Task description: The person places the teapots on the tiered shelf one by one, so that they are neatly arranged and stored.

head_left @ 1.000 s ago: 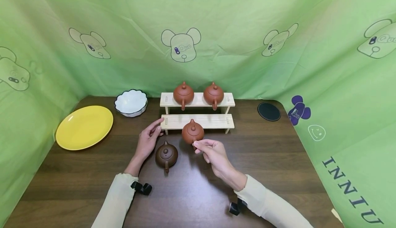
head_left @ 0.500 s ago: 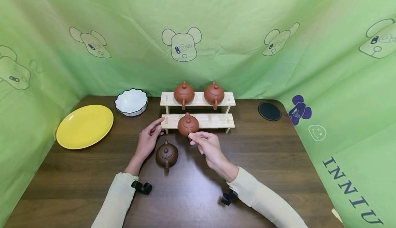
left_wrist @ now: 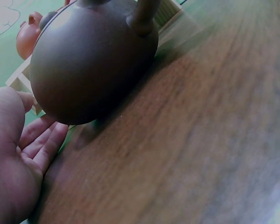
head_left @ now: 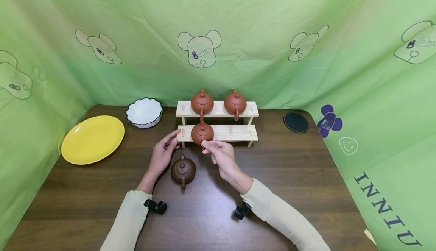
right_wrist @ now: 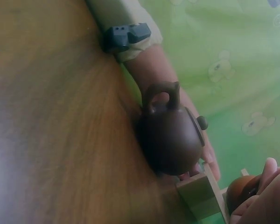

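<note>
My right hand (head_left: 222, 159) pinches the handle of a reddish-brown teapot (head_left: 202, 132), upright over the left part of the lower shelf of a two-step wooden rack (head_left: 235, 133). In the right wrist view that teapot (right_wrist: 240, 189) is partly hidden behind the fingers. My left hand (head_left: 162, 156) touches the left end of the lower shelf with its fingertips, fingers relaxed. Just right of the left hand, a dark brown teapot (head_left: 183, 171) stands on the table, handle toward me; it fills much of the left wrist view.
Two more reddish teapots, a left one (head_left: 202, 103) and a right one (head_left: 235, 103), stand on the upper shelf. A yellow plate (head_left: 93, 140) and a white scalloped bowl (head_left: 144, 112) lie to the left. A black round coaster (head_left: 296, 122) is at the back right. Green cloth (head_left: 252, 24) hangs behind.
My right hand has carried the reddish teapot left and away from me, from the front of the lower shelf to over its left part. The left hand has stayed in place.
</note>
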Demonstrator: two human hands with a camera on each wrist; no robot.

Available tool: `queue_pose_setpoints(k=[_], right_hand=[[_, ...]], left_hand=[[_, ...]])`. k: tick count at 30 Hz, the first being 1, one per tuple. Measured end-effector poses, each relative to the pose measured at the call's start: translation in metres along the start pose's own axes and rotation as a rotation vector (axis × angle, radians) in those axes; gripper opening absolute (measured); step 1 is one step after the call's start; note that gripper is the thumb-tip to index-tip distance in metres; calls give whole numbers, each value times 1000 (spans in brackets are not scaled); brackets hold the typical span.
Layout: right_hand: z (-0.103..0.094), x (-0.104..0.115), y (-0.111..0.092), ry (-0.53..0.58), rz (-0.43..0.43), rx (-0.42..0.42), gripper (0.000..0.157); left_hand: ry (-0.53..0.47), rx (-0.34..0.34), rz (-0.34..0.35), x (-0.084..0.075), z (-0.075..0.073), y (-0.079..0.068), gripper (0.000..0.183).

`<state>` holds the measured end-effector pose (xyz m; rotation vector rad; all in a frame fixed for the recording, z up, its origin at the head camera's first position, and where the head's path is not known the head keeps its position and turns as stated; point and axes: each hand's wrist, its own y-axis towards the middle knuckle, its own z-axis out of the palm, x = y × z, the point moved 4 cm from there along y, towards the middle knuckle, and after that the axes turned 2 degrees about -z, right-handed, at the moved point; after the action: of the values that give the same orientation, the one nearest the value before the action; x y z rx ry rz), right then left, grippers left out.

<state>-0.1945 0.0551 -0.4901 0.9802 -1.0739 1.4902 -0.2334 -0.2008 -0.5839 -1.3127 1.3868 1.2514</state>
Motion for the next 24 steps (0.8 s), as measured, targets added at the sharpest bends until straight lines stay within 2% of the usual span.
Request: queue_pose_setpoints(k=[6,9,14,15,17,24], right_hand=[[8,-2,5,-11,4,-11,8],[12,-3,7,-8,5,-20,8],[17,-4,11,2,-2,-29,9],[18,-4,12,5,-2,-32,9],[20,-4,13,12,-3,-33,10],[23,-5,19,25,1,-34,9]], left_hand=[[25,-12,43,-10,1,-3,37],[-3,-11,59,-18,2,-7,36],[-25,-4,27,-11,1,-5,36],[-8,-8,9,-2,1,-1,37],[-12,2,6,2,1,1,38],[-1,5,11,3,0,1,39]])
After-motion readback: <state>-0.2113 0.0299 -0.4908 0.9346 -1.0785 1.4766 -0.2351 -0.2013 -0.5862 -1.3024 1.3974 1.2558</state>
